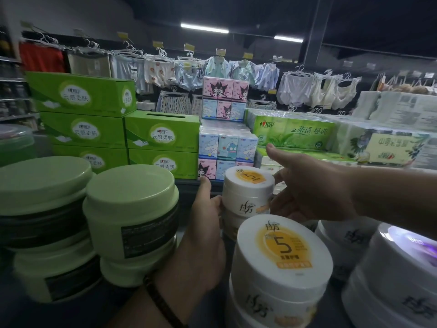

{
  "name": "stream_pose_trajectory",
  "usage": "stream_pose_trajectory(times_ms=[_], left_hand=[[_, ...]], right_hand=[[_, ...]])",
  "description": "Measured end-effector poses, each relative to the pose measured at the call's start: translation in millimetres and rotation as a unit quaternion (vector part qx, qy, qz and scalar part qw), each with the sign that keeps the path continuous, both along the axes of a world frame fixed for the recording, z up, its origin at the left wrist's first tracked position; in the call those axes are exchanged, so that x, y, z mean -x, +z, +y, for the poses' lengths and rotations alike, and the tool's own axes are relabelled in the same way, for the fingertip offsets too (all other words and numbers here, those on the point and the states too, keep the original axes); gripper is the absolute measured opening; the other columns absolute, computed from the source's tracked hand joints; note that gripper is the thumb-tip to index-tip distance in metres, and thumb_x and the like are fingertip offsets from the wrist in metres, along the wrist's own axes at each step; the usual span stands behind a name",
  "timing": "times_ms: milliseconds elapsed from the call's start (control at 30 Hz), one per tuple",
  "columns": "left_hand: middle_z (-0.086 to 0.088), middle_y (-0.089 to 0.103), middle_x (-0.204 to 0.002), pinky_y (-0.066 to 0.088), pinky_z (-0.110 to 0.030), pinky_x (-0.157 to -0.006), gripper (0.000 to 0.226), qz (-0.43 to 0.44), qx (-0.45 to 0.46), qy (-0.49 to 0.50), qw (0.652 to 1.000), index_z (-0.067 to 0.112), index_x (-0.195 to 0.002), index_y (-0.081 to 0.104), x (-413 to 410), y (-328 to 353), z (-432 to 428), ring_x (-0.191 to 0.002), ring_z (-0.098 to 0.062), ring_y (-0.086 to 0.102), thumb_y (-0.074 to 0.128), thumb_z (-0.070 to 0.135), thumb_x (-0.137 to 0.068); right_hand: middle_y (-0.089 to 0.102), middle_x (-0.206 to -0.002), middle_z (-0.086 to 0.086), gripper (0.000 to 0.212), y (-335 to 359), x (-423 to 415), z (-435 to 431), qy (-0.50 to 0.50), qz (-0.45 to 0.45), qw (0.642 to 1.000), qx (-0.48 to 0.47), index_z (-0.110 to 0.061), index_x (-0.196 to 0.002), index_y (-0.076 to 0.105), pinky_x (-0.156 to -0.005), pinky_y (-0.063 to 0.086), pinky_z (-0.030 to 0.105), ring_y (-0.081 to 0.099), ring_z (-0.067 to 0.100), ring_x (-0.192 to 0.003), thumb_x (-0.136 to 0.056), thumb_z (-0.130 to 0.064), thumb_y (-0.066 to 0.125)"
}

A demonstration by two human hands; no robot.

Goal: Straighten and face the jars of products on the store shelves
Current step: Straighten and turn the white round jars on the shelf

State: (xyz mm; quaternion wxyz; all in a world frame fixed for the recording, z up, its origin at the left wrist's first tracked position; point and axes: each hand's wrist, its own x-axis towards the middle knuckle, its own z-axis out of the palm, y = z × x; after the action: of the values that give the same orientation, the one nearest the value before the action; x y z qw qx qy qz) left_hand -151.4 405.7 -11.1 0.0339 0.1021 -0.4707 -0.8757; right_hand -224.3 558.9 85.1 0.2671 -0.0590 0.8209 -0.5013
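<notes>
Gripping the far white jar (248, 191) from both sides, is that really needed? asks the trainee.

I think so, says the clerk. It sits on top of another white jar at the back of the row, so a one-sided push could slide it off. The left hand (208, 218) curls its fingers round the jar's left wall, and the right hand (307, 192) wraps the right wall with its thumb sticking up free. Both are clamped on the same jar.

And why hold the wall, not the lid?

Probably so it can be twisted in place. The brand mark on its wall looks roughly toward us, while the "5" on its lid reads the other way round from the one on the near white jar (281, 254), so I'd judge the facing isn't finished.

What about the green jars (132, 209) to the left?

Those are stacked two high with dark back panels showing, so they likely need turning too. They stand near the left forearm, so the arm needs care.
</notes>
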Motion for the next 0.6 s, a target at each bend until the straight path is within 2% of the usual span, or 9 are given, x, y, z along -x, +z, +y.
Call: stream_pose_trajectory(times_ms=[67, 167, 267, 333, 467, 533, 600], left_hand=[[-0.018, 0.076, -0.121, 0.045, -0.057, -0.114, 0.088, -0.004, 0.006, 0.022, 1.0, 0.008, -0.134, 0.066, 0.0, -0.2, -0.9, -0.118, -0.037, 0.07, 0.029, 0.079, -0.098], [-0.018, 0.078, -0.114, 0.047, -0.056, -0.112, 0.085, -0.009, 0.006, 0.035, 0.999, 0.006, -0.126, 0.071, -2.1, 2.3, -0.4, -0.112, -0.036, 0.073, 0.029, 0.076, -0.1], [-0.018, 0.08, -0.103, 0.049, -0.054, -0.11, 0.082, -0.009, 0.018, 0.043, 0.999, 0.007, -0.116, 0.074, -5.3, 4.9, 1.9, -0.1, -0.033, 0.077, 0.026, 0.072, -0.103], [-0.015, 0.081, -0.098, 0.052, -0.049, -0.105, 0.08, -0.007, 0.024, 0.044, 0.999, 0.007, -0.114, 0.074, -6.4, 6.0, 3.0, -0.089, -0.028, 0.079, 0.026, 0.07, -0.104], [-0.009, 0.08, -0.111, 0.054, -0.044, -0.102, 0.076, -0.021, 0.041, 0.048, 0.998, 0.012, -0.14, 0.063, -4.8, 4.1, 4.4, -0.101, -0.025, 0.075, 0.029, 0.069, -0.103], [-0.013, 0.079, -0.11, 0.054, -0.048, -0.103, 0.08, -0.027, 0.042, 0.033, 0.998, 0.01, -0.132, 0.068, -4.1, 1.0, 2.7, -0.104, -0.031, 0.076, 0.026, 0.072, -0.103], [-0.018, 0.079, -0.107, 0.047, -0.058, -0.112, 0.087, -0.022, 0.044, 0.018, 0.999, 0.008, -0.12, 0.075, -5.0, -0.2, 0.7, -0.109, -0.038, 0.074, 0.022, 0.074, -0.102]], right_hand=[[0.061, -0.135, 0.037, 0.099, -0.3, 0.8, -0.6, 0.005, -0.007, 1.0, 0.004, -0.008, -0.146, 0.051, -0.068, 0.06, 0.036, 0.069, 0.039, -0.092, -0.089, -0.088, 0.041], [0.057, -0.142, 0.04, 0.099, -0.6, 3.2, -2.0, 0.022, -0.022, 0.999, 0.012, -0.008, -0.142, 0.055, -0.088, 0.058, 0.045, 0.069, 0.043, -0.105, -0.088, -0.089, 0.042], [0.065, -0.132, 0.039, 0.097, 0.6, 4.7, -3.0, 0.043, -0.026, 0.999, 0.018, -0.007, -0.133, 0.064, -0.102, 0.054, 0.051, 0.067, 0.051, -0.121, -0.089, -0.089, 0.039], [0.07, -0.124, 0.036, 0.095, 1.8, 3.9, -3.5, 0.053, -0.017, 0.998, 0.021, -0.005, -0.127, 0.068, -0.094, 0.057, 0.047, 0.07, 0.047, -0.111, -0.091, -0.087, 0.036], [0.073, -0.114, 0.03, 0.093, 0.7, 4.3, -4.3, 0.051, -0.002, 0.998, 0.024, -0.001, -0.128, 0.069, -0.067, 0.06, 0.033, 0.069, 0.035, -0.087, -0.097, -0.081, 0.033], [0.072, -0.108, 0.026, 0.092, -0.2, 6.6, -4.9, 0.048, -0.002, 0.998, 0.027, 0.0, -0.129, 0.068, -0.06, 0.059, 0.03, 0.069, 0.032, -0.081, -0.098, -0.079, 0.033], [0.072, -0.109, 0.026, 0.094, 0.5, 9.5, -4.9, 0.046, -0.007, 0.999, 0.026, 0.001, -0.129, 0.068, -0.064, 0.061, 0.033, 0.069, 0.034, -0.085, -0.097, -0.081, 0.034]])
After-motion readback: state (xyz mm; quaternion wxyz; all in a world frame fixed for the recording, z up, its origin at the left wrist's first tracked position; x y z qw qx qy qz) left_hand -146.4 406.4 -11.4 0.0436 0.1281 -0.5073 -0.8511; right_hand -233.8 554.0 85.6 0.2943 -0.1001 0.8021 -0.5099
